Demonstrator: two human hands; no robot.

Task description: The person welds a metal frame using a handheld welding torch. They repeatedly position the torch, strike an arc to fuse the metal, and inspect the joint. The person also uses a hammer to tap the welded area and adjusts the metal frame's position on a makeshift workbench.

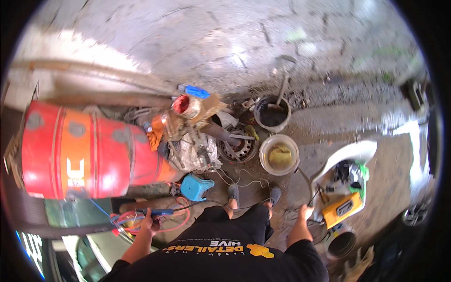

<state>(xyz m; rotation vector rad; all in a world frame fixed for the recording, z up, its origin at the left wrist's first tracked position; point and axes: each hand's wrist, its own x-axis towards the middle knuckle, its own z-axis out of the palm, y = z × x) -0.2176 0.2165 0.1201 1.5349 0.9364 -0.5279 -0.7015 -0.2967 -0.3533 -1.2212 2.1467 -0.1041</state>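
My left hand [149, 223] is closed around a blue-handled tool [161, 212], whose exact kind I cannot make out. A black cable [203, 202] trails from its handle rightward, passing in front of my body. Off to the right, my right hand [306, 211] is closed on a thin black cable [315, 196], beside a white plastic chair [368, 149]. On that chair rests a yellow box-shaped machine [334, 214] with a dark panel. Red and blue hoses [181, 220] lie coiled near my left hand.
A large red barrel [110, 160] lies on its side at left, with a blue stool [196, 187] near my feet. Ahead are a wheel rim [247, 152], a bucket of yellowish water [265, 160] and a dark bucket [268, 123]. A metal can [352, 237] stands at right.
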